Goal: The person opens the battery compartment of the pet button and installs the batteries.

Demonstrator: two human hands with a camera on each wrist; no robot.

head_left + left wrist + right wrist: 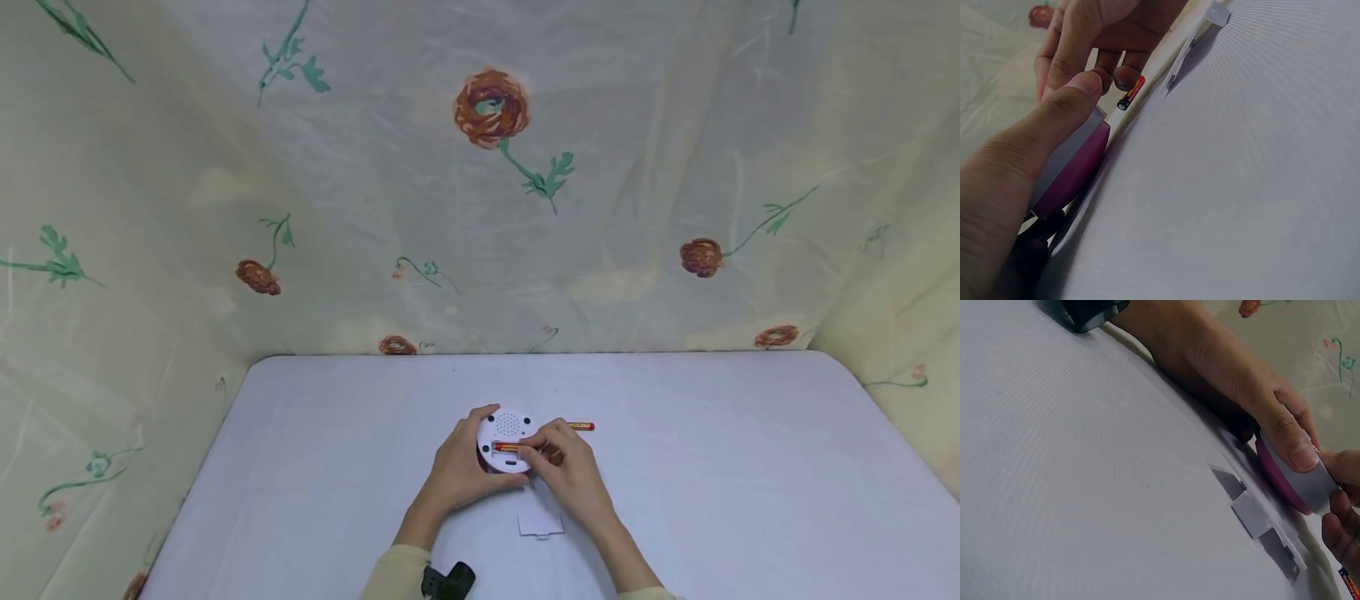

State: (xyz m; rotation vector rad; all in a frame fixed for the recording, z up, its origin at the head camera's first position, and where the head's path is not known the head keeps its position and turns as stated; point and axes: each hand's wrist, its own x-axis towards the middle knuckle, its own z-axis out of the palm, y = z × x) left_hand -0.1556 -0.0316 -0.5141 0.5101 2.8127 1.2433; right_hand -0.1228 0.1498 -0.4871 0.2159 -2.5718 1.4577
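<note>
A round white device (508, 423) with speaker holes and small dark feet lies underside up; its magenta side (1279, 478) shows in the right wrist view. My left hand (461, 467) grips it around the left edge, thumb along the near side. In its slot sits a red and gold battery (506, 447), whose right end my right hand (573, 475) pinches between thumb and index finger. Behind the right hand, a second battery (582, 426) lies on the table, partly hidden. Nearer me is a white battery cover (540, 524) with a small tab.
A white cloth covers the table (337, 433). Its back edge meets a flower-patterned curtain (600, 208), which also hangs along both sides. A black wrist camera (450, 581) is strapped at the left sleeve.
</note>
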